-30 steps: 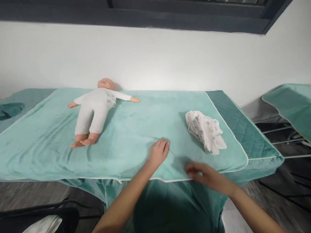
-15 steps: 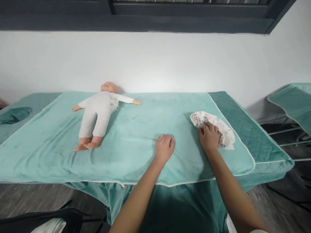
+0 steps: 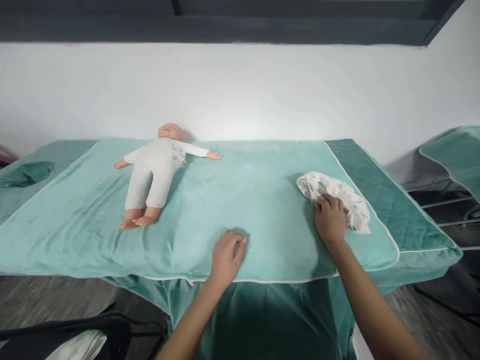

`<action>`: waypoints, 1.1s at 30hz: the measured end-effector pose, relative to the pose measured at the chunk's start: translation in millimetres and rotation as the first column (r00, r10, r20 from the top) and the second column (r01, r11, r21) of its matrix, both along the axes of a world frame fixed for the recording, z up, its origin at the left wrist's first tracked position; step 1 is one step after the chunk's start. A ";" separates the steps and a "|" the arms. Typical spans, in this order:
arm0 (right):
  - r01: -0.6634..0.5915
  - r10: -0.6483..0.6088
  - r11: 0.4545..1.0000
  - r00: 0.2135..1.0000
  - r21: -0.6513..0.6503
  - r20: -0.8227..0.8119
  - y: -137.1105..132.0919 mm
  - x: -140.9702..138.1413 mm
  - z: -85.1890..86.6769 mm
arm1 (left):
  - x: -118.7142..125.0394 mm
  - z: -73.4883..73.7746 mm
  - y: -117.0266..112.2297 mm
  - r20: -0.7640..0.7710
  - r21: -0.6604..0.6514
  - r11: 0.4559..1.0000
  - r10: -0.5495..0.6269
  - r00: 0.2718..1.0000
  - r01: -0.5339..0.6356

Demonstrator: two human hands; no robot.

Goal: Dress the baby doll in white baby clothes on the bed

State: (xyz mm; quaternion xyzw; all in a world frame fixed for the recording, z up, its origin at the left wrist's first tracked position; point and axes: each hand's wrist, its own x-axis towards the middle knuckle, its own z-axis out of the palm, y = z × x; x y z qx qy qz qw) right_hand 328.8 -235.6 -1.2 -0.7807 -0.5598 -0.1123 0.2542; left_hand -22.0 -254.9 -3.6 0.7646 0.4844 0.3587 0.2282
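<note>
My right hand (image 3: 330, 218) lies at the near side of a bunched white cloth (image 3: 352, 202) with small green prints, fingers curled into its folds. Part of the cloth is hidden under the fingers. My left hand (image 3: 227, 252) hovers over or rests lightly on the light green blanket (image 3: 258, 200), holding nothing; its fingers are loosely bent and the thumb stands apart. To the left, a baby doll (image 3: 153, 170) in a white body suit lies on its back, arms spread, head toward the wall and bare feet toward me.
The blanket covers a bed with a darker green quilted mattress cover (image 3: 405, 210) showing at the right. A white wall (image 3: 243, 95) runs behind it. A dark bag or chair (image 3: 112, 335) stands at lower left, and another green-covered bed (image 3: 455, 155) with metal rails is at far right.
My left hand has moved left and toward me, and its fingers have loosened from a closed fist. My right hand stays at the cloth. The view has shifted slightly.
</note>
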 end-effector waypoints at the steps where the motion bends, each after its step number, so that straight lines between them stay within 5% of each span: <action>1: -0.042 0.043 0.999 0.997 0.003 -0.058 0.6 0.5 2.4 | 2.9 4.2 11.2 0.070 -0.067 0.998 0.011 0.998 -0.006; 5: -0.166 0.186 0.983 0.855 0.085 -0.483 3.8 1.2 26.4 | 38.0 11.1 59.1 0.449 -0.329 0.932 0.015 0.893 0.150; 8: -0.211 0.301 0.952 0.505 0.222 -0.809 12.9 -8.3 65.0 | 76.3 6.1 83.1 0.642 -0.322 0.891 -0.043 0.766 0.320; 11: -0.296 0.448 0.860 0.046 0.416 -0.893 26.5 -32.3 113.0 | 102.9 1.0 91.1 0.599 -0.249 0.907 -0.130 0.790 0.339; 13: -0.384 0.420 0.813 -0.136 0.438 -0.897 33.7 -54.5 141.8 | 108.9 -0.3 90.4 0.556 -0.226 0.912 -0.167 0.814 0.341; 15: -0.468 0.372 0.771 -0.221 0.433 -0.901 38.8 -78.6 163.7 | 108.1 -0.7 88.0 0.550 -0.219 0.914 -0.173 0.817 0.341; 20: -0.633 0.455 0.638 -0.150 0.439 -0.878 65.5 -127.6 182.3 | 101.5 -4.2 86.0 0.495 -0.287 0.916 -0.110 0.862 0.281; 23: -0.604 0.588 0.677 0.101 0.419 -0.803 97.1 -138.0 172.1 | 100.7 -5.0 87.1 0.647 -0.256 0.901 -0.110 0.754 0.351; 25: -0.533 0.628 0.741 0.335 0.408 -0.703 114.2 -135.7 158.5 | 100.3 -2.9 87.7 0.760 -0.227 0.906 -0.065 0.647 0.358; 27: -0.517 0.657 0.747 0.473 0.419 -0.588 120.6 -127.2 140.4 | 99.9 -0.1 88.7 0.810 -0.239 0.915 0.003 0.586 0.326; 33: -0.641 0.697 0.716 0.677 0.274 -0.238 86.4 -75.2 61.7 | 102.7 -1.8 99.0 0.842 -0.356 0.885 0.165 0.514 0.299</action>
